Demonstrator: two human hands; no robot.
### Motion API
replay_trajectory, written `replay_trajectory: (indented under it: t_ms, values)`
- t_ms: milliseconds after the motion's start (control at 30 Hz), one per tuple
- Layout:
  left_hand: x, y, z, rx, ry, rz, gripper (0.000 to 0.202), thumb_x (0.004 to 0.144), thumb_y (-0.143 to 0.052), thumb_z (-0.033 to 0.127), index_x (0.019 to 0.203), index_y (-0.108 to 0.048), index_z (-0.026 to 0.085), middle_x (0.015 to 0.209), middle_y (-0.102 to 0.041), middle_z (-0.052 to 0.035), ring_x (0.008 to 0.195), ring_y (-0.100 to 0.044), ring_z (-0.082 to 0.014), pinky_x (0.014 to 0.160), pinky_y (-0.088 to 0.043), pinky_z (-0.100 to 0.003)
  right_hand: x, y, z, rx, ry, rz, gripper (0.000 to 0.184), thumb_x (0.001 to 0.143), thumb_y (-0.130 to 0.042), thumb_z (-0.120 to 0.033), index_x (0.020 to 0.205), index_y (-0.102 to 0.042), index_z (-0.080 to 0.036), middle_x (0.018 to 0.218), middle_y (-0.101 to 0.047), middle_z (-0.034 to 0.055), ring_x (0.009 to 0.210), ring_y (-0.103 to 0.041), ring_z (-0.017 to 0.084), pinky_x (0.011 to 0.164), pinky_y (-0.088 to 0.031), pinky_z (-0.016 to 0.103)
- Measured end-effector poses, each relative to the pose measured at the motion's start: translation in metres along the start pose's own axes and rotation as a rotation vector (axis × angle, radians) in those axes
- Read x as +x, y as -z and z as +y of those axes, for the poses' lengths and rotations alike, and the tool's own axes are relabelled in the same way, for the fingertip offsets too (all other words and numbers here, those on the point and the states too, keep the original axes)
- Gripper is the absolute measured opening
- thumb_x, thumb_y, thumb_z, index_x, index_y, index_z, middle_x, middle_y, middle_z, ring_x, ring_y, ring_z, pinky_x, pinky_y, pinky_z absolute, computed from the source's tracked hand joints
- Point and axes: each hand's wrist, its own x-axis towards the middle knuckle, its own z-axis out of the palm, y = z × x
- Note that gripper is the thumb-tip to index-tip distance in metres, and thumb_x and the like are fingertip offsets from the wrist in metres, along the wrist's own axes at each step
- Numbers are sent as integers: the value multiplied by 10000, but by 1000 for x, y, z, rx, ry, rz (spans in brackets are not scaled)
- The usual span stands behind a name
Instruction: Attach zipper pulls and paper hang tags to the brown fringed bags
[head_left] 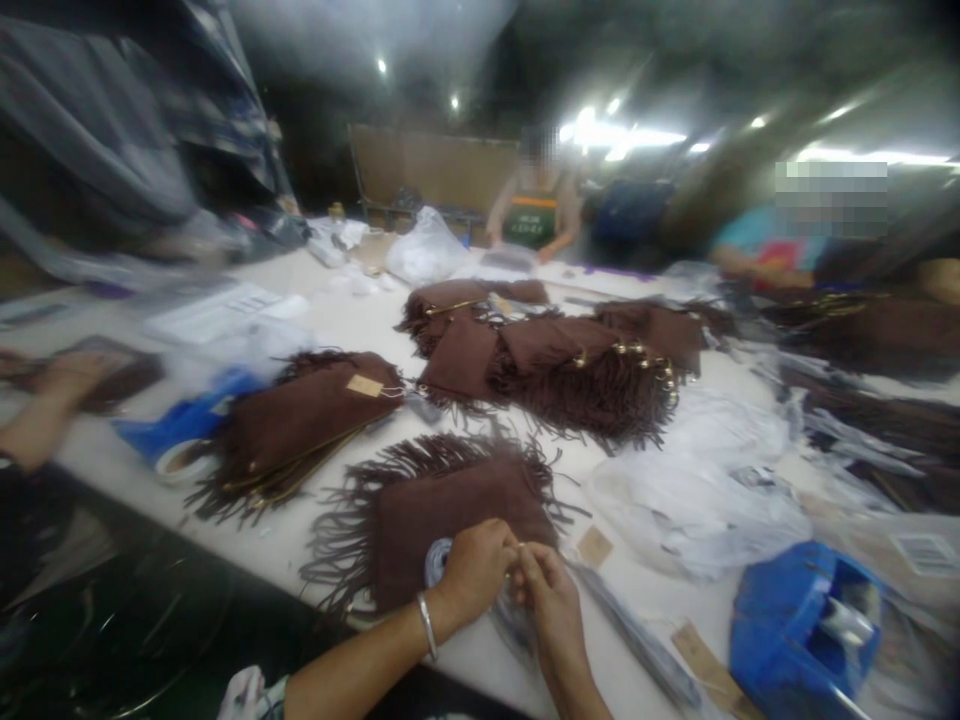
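A dark brown fringed bag (457, 500) lies flat on the table in front of me. Over its near right edge, my left hand (480, 570), with a silver bracelet at the wrist, and my right hand (553, 600) meet fingertip to fingertip. Both pinch at something small, too blurred to name. A greyish coil (437, 562) shows beside my left hand, partly covered by it. Beneath the hands hangs or lies some grey, see-through material that I cannot make out. To the right of the bag, a brown card tag (595, 545) rests on the table.
More fringed brown bags (315, 410) are stacked left and heaped at the centre (555, 350). A blue tape dispenser (780, 620) stands at right, another (187, 410) at left. Clear plastic bags (697, 500) spread rightward. A co-worker's hands (64, 375) work at left; two people stand beyond.
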Motion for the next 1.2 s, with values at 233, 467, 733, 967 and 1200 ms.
replay_trajectory:
  t_ms: [233, 467, 733, 967, 1200]
  values:
    - [0, 1, 1, 9, -5, 3, 153, 818, -470, 182, 767, -615, 184, 806, -653, -27, 762, -585, -164, 682, -374, -267, 1, -6, 6, 50, 8, 63, 343, 792, -650, -524, 839, -605, -187, 574, -517, -57, 476, -423, 80, 456, -332, 192]
    - [0, 1, 1, 23, -1, -6, 157, 810, -461, 154, 755, -606, 178, 804, -649, -34, 754, -582, -164, 676, -374, -271, 2, -4, 13, 31, 11, 31, 345, 806, -643, -524, 887, -592, -192, 576, -530, -61, 471, -438, 82, 452, -339, 191]
    - [0, 5, 5, 58, -19, -43, 149, 835, -474, 182, 782, -613, 173, 831, -655, -37, 788, -584, -171, 695, -377, -274, 3, -6, 15, 42, 17, 45, 317, 839, -612, -506, 892, -579, -196, 571, -526, -63, 473, -435, 80, 450, -335, 185]
    - [0, 6, 4, 25, 15, -33, 149, 810, -470, 150, 769, -611, 178, 810, -648, -39, 760, -579, -173, 685, -385, -276, 1, -8, 16, -21, 40, 53, 339, 819, -621, -528, 902, -575, -203, 568, -531, -61, 466, -445, 93, 448, -361, 198]
    - [0, 3, 0, 51, -39, -65, 157, 839, -479, 160, 800, -629, 177, 833, -654, -33, 777, -589, -170, 682, -382, -268, 5, 9, 3, -23, -71, -81, 365, 762, -695, -511, 874, -593, -178, 586, -565, -41, 467, -454, 83, 446, -337, 190]
